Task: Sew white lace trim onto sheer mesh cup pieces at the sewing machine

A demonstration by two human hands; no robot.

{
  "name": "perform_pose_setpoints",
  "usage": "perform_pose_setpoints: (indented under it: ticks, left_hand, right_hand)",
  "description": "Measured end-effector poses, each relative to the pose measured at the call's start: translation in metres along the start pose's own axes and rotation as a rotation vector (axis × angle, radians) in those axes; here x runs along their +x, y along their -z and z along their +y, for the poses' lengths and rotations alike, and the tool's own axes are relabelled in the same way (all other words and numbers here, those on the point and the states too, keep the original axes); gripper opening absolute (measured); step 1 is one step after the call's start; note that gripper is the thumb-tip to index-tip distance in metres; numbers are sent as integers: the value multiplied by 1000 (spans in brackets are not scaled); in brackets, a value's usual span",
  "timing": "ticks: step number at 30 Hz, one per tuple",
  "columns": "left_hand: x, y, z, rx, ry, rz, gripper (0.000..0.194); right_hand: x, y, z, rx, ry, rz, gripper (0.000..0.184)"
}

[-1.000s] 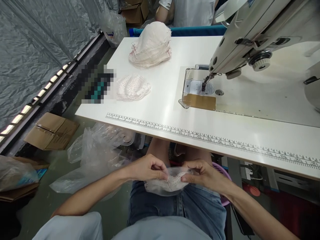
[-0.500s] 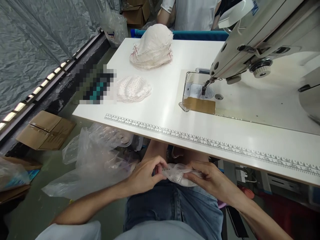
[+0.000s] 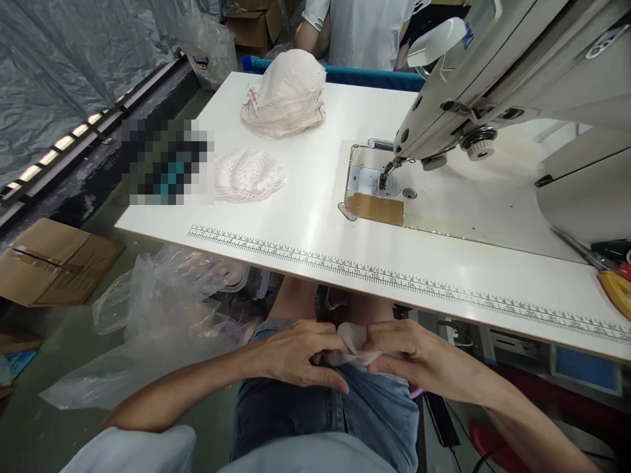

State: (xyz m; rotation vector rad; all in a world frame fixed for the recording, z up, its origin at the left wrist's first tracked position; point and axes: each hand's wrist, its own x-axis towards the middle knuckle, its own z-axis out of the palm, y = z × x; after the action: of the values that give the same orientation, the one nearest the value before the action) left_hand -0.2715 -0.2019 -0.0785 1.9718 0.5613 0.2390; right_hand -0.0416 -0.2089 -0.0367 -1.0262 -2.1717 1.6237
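Over my lap I hold a small piece of thin white fabric (image 3: pixel 353 337), bunched up and partly hidden by my fingers. My right hand (image 3: pixel 411 351) pinches its right side between thumb and fingers. At the left side, my left hand (image 3: pixel 303 353) has its fingers curled onto the cloth, while its thumb sticks out below, apart from the fingers. On the white table, a white lace piece (image 3: pixel 250 176) with a scalloped, holed edge lies at the left. Behind it sits a cream fabric pile (image 3: pixel 286 92) with reddish threads along its edges.
A sewing machine (image 3: pixel 444 118) stands on the right of the table (image 3: pixel 305 210), which has a printed ruler (image 3: pixel 345 263) along its front edge. Scissors with yellow handles (image 3: pixel 616 292) lie at far right. Plastic bags (image 3: pixel 152 341) and a cardboard box (image 3: pixel 54 263) are on the floor. A person (image 3: pixel 362 33) sits beyond.
My left hand has turned palm-down and moved right, closer to my right hand; the fabric is more bunched between them. The view has shifted right, bringing the scissors in.
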Motion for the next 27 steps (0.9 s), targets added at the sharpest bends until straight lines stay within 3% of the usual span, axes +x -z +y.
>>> perform_pose_setpoints:
  ticks: [4, 9, 13, 19, 23, 27]
  left_hand:
    - [9, 1, 2, -221, 34, 101, 29]
    - [18, -8, -3, -149, 141, 153, 20]
    - [28, -16, -5, -90, 169, 249, 30]
    - [41, -26, -16, -70, -2, 116, 21]
    - [36, -25, -32, -114, 52, 191, 21]
    - [22, -6, -38, -163, 84, 213, 24]
  right_hand:
    - [-6, 10, 0, 87, -3, -72, 22]
    - [-9, 14, 2, 99, -14, -83, 20]
    - [-9, 12, 0, 66, -16, -95, 18]
    - [-10, 12, -6, 24, -16, -124, 19]
    - [-16, 13, -2, 53, -47, -96, 20]
    - [-20, 12, 8, 121, -52, -7, 20]
